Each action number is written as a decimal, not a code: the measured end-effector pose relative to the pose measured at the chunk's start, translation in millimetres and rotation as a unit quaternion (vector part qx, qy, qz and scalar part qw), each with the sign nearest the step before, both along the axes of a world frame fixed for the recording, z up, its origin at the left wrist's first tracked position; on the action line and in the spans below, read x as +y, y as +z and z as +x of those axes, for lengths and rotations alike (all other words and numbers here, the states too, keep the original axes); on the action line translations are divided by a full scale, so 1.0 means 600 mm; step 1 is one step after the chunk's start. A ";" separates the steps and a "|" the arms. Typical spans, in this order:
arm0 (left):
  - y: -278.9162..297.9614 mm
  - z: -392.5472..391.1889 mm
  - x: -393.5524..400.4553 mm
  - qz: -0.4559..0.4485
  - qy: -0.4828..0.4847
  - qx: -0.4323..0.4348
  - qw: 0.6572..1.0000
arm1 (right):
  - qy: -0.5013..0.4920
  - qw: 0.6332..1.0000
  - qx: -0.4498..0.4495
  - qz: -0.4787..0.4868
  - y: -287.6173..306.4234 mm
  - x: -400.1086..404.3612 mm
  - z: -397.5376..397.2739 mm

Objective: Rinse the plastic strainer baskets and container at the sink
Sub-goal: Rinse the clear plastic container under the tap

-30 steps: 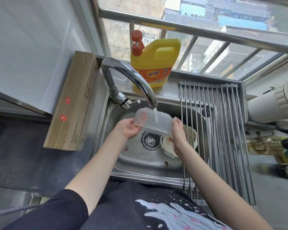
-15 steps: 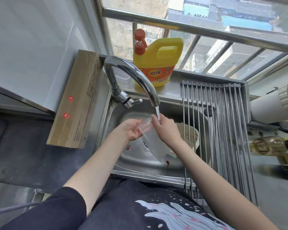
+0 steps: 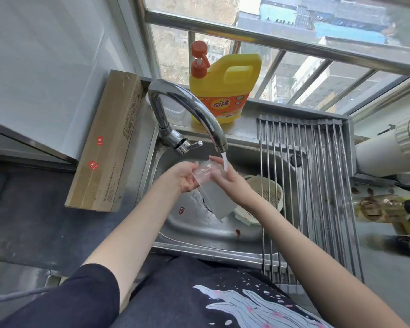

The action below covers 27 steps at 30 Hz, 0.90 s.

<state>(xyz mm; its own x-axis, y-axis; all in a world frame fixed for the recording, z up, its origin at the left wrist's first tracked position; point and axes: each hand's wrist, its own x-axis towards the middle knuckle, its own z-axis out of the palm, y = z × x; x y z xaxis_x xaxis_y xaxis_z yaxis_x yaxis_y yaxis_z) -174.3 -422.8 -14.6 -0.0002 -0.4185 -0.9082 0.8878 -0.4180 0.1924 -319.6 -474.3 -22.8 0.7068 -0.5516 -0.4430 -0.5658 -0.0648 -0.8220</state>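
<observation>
Your left hand [image 3: 184, 177] and right hand [image 3: 230, 183] both grip the clear rectangular plastic container [image 3: 211, 197], tilted under the running tap [image 3: 219, 143] over the steel sink [image 3: 199, 229]. Turn it so water sweeps every corner and drains away. The cream plastic strainer basket [image 3: 268, 195] waits beside it.

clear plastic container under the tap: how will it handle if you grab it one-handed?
Probably slippery: the clear container is wet under the running tap. Likely light and somewhat flexible, given its thin translucent walls. Both hands, left and right, grip its upper end, so one hand might let it swing.
</observation>
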 end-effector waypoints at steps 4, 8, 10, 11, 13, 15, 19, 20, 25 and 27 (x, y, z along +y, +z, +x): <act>-0.008 0.008 0.001 -0.010 0.010 0.014 1.000 | 0.034 0.998 -0.027 0.054 -0.006 0.001 -0.023; -0.030 0.000 -0.002 -0.050 0.039 0.019 0.998 | -0.012 0.995 -0.055 0.081 -0.010 0.006 -0.029; -0.036 -0.008 -0.001 -0.106 0.029 0.006 0.994 | -0.055 0.988 -0.089 0.112 -0.007 0.014 -0.019; -0.032 -0.016 0.001 -0.142 0.018 0.006 0.990 | -0.104 0.982 -0.101 0.120 -0.002 0.019 -0.010; -0.020 -0.040 0.003 -0.217 -0.022 -0.002 0.976 | -0.228 0.961 -0.103 0.119 0.011 0.018 0.009; -0.015 -0.064 -0.003 -0.238 -0.112 -0.131 0.956 | -0.298 0.945 -0.085 0.108 0.021 0.010 0.021; -0.022 -0.075 -0.021 -0.148 -0.184 -0.438 0.868 | -0.344 0.924 -0.087 0.142 0.028 0.001 0.027; -0.029 -0.073 -0.026 -0.121 -0.183 -0.473 0.853 | -0.335 0.930 -0.081 0.127 0.027 0.000 0.026; 0.002 -0.068 -0.027 -0.067 -0.150 -0.505 0.848 | -0.111 0.983 0.057 -0.134 0.014 -0.008 -0.011; 0.001 -0.063 -0.027 -0.055 -0.151 -0.498 0.852 | -0.041 0.978 0.071 -0.194 0.017 -0.011 -0.031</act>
